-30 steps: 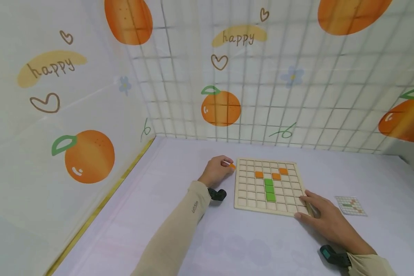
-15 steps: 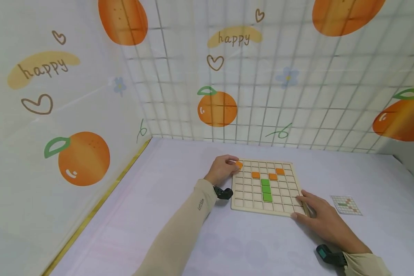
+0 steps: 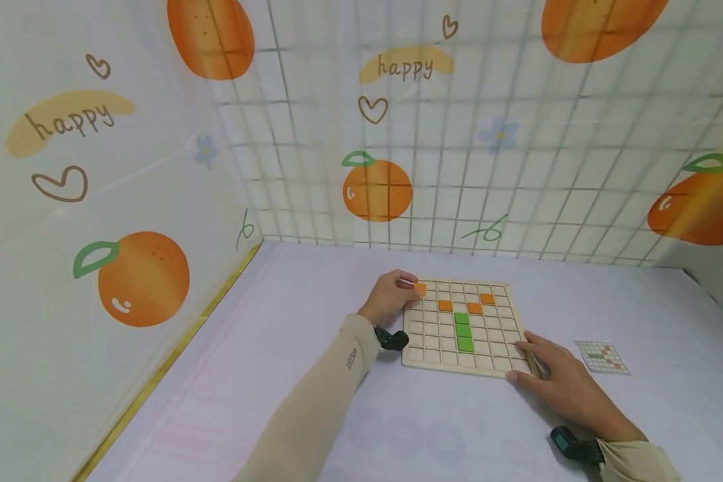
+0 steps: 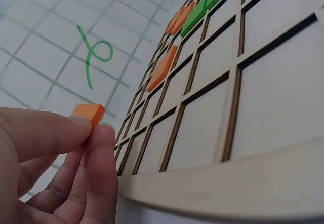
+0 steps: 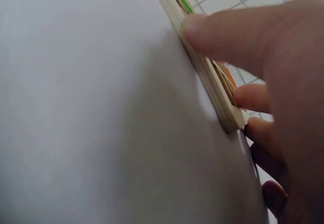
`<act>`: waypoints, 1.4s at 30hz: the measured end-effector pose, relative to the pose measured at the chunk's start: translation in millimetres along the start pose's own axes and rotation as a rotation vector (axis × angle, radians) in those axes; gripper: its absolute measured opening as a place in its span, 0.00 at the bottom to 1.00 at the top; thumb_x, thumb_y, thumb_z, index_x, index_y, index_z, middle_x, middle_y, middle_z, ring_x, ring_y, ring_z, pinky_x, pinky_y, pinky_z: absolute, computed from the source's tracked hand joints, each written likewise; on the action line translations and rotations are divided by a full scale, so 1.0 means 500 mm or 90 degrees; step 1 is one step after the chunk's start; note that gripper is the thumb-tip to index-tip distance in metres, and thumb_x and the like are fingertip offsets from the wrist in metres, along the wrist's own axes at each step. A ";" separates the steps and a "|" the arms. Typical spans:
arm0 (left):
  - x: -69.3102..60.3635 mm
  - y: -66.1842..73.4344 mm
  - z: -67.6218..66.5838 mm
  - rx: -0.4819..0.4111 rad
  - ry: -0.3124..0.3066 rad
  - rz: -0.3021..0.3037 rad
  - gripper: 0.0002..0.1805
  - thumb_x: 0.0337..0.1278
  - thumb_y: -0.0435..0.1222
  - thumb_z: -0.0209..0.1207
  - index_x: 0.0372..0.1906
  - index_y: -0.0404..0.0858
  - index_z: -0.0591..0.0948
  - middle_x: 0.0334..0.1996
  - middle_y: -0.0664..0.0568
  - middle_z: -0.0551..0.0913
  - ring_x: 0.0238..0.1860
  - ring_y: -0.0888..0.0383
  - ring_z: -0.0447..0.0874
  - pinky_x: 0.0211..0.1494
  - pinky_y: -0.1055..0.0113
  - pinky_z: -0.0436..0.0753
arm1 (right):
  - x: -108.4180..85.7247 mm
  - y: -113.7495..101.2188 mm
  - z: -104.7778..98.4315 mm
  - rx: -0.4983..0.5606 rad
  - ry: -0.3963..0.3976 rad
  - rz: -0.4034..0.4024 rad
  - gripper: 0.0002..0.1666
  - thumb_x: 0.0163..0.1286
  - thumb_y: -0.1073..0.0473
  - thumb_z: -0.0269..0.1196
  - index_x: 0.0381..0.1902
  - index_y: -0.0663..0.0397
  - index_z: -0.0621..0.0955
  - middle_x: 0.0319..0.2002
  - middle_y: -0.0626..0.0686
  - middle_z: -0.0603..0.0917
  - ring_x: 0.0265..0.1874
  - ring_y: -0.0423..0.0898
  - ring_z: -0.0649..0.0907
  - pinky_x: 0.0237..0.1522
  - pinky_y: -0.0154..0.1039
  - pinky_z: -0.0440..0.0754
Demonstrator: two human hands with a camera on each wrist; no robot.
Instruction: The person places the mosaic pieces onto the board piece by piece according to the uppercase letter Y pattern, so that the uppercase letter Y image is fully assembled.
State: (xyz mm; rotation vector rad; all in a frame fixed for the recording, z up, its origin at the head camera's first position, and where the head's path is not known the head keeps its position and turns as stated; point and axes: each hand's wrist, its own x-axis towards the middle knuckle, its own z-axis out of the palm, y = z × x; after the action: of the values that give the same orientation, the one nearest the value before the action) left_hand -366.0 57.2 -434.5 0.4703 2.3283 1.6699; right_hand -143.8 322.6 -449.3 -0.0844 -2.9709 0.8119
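Note:
A wooden grid board (image 3: 430, 339) lies on the white table. My left hand (image 3: 388, 298) pinches an orange square tile (image 4: 90, 112) between thumb and fingertips, over the board's far left corner. In the left wrist view the tile is tilted and stands clear of the cells. Three orange tiles, one being the leftmost orange tile (image 3: 445, 306), and a column of three green tiles (image 3: 462, 331) sit in the grid. My right hand (image 3: 557, 375) holds the near right corner, its thumb on the front edge and its fingertips at the right side.
Right of the board lies a small printed card (image 3: 602, 357) with a grid pattern in green and orange. Behind the table hangs a white sheet (image 3: 313, 194) over a wire grid, printed with oranges. A yellow strip (image 3: 175, 355) runs along the left edge.
My left hand has carried the orange tile rightward from beside the board to over its far left corner. The right hand stays at the near right corner. The head view has shifted slightly.

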 end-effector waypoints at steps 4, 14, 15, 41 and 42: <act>0.003 0.006 0.005 -0.005 0.001 0.007 0.12 0.56 0.30 0.69 0.45 0.41 0.83 0.38 0.51 0.82 0.38 0.57 0.81 0.42 0.67 0.82 | 0.002 -0.001 -0.002 -0.003 0.000 0.001 0.51 0.62 0.31 0.66 0.70 0.63 0.71 0.75 0.66 0.60 0.69 0.72 0.59 0.61 0.73 0.59; 0.009 0.030 0.014 -0.086 -0.028 0.011 0.06 0.63 0.27 0.63 0.43 0.34 0.82 0.33 0.45 0.83 0.36 0.48 0.88 0.42 0.61 0.86 | -0.001 0.001 -0.008 0.022 0.004 -0.024 0.50 0.62 0.32 0.67 0.68 0.63 0.73 0.74 0.66 0.61 0.70 0.72 0.59 0.61 0.73 0.59; 0.009 0.030 0.014 -0.079 -0.024 0.009 0.05 0.63 0.27 0.63 0.43 0.34 0.82 0.33 0.45 0.83 0.36 0.47 0.88 0.42 0.60 0.86 | -0.001 0.001 -0.007 0.022 0.003 -0.024 0.50 0.62 0.31 0.67 0.68 0.63 0.73 0.74 0.66 0.61 0.69 0.72 0.59 0.61 0.73 0.59; 0.017 0.023 0.041 0.098 0.046 0.013 0.09 0.62 0.34 0.62 0.42 0.45 0.90 0.40 0.60 0.86 0.49 0.58 0.80 0.57 0.60 0.77 | 0.002 0.000 0.001 0.014 0.003 -0.004 0.51 0.62 0.32 0.67 0.69 0.64 0.71 0.75 0.67 0.60 0.70 0.73 0.59 0.62 0.73 0.58; 0.017 0.023 0.041 0.101 0.045 0.012 0.08 0.62 0.34 0.62 0.42 0.46 0.90 0.41 0.60 0.86 0.49 0.58 0.80 0.57 0.60 0.77 | 0.001 0.000 0.001 0.015 0.002 -0.002 0.51 0.62 0.32 0.67 0.69 0.64 0.71 0.75 0.67 0.60 0.70 0.73 0.58 0.62 0.73 0.58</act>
State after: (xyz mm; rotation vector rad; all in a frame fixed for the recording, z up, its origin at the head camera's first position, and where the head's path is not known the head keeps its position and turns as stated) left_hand -364.8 81.5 -430.3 0.4720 2.5283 1.5408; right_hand -144.5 322.3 -449.8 -0.0795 -2.9567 0.8457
